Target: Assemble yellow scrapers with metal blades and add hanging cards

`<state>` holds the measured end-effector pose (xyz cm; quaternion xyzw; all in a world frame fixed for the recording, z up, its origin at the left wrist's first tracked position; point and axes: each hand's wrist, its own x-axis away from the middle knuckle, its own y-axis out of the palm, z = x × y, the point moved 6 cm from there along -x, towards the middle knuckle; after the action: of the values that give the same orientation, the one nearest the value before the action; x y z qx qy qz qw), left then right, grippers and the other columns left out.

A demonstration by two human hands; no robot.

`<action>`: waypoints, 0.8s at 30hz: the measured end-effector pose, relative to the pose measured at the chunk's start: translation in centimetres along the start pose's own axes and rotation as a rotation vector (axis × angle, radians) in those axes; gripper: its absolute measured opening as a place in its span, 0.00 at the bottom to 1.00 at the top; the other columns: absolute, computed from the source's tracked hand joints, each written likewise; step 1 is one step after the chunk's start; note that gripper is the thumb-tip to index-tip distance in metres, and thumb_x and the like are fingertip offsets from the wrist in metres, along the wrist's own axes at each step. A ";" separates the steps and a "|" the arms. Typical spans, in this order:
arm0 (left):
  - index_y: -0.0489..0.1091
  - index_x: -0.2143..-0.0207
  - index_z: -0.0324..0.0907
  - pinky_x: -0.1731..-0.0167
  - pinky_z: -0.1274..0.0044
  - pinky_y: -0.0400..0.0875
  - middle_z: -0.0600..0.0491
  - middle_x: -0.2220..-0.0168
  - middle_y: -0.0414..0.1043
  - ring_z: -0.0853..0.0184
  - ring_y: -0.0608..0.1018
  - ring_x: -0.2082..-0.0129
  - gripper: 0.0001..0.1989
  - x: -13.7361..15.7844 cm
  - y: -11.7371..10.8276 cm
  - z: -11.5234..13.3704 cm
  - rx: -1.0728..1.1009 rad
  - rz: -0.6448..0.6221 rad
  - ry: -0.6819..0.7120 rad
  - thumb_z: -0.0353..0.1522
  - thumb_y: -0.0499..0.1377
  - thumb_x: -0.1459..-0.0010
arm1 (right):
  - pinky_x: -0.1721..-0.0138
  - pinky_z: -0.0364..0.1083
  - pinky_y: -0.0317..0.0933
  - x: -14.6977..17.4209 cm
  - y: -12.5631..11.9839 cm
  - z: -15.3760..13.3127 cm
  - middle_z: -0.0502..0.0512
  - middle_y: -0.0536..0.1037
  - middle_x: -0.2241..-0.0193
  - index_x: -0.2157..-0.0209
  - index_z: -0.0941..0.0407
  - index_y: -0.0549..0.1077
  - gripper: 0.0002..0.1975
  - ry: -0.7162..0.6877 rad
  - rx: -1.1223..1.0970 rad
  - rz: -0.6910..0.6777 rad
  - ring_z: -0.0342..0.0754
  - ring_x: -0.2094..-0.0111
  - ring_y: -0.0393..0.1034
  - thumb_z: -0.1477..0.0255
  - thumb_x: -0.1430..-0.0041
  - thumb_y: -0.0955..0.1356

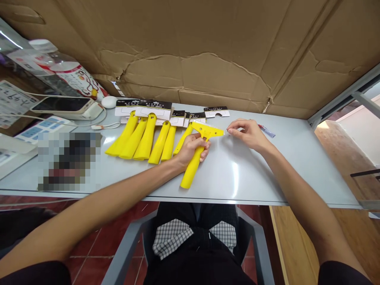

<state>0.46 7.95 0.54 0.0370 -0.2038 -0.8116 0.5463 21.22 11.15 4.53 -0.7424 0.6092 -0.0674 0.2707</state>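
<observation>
My left hand [191, 149] is wrapped round the neck of a yellow plastic scraper [193, 168]. Its wide head points up and right, and its round handle end slants toward the table's front edge. Just right of the head's tip, my right hand [245, 133] has thumb and forefinger pinched together. Whatever lies between those fingertips is too small to make out. Partly behind that hand lies a small tool with a see-through handle [267, 131]. Several yellow handles [144, 138] rest in a row to the left, black-and-white header cards [154, 109] at their tops.
One loose header card [216, 112] lies at the back of the white table [252, 178]. On the left are a phone [63, 106] on a white device, a power strip [44, 130], cables and a bottle [71, 71]. Cardboard [190, 51] walls off the back.
</observation>
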 end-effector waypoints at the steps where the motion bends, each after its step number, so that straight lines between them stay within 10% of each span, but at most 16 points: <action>1: 0.66 0.76 0.41 0.90 0.81 0.56 0.58 0.83 0.66 0.75 0.65 0.88 0.11 0.0 0.0 0.0 -0.003 -0.006 0.000 0.34 0.65 0.59 | 0.60 0.50 0.68 0.3 0.1 -0.3 0.57 0.83 0.56 0.65 0.52 0.85 0.10 -0.005 -0.087 0.005 0.53 0.56 0.76 0.59 0.39 0.76; 24: 0.68 0.75 0.39 0.90 0.79 0.59 0.57 0.82 0.68 0.74 0.66 0.89 0.10 0.1 0.3 0.0 -0.022 -0.025 0.027 0.33 0.66 0.58 | 0.57 0.52 0.73 1.0 3.5 -1.0 0.59 0.79 0.52 0.65 0.49 0.86 0.17 -0.008 -0.269 0.066 0.56 0.47 0.74 0.51 0.45 0.79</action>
<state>0.67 7.76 0.64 0.0443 -0.1872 -0.8198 0.5393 18.01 9.47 3.46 -0.7519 0.6356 0.0269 0.1733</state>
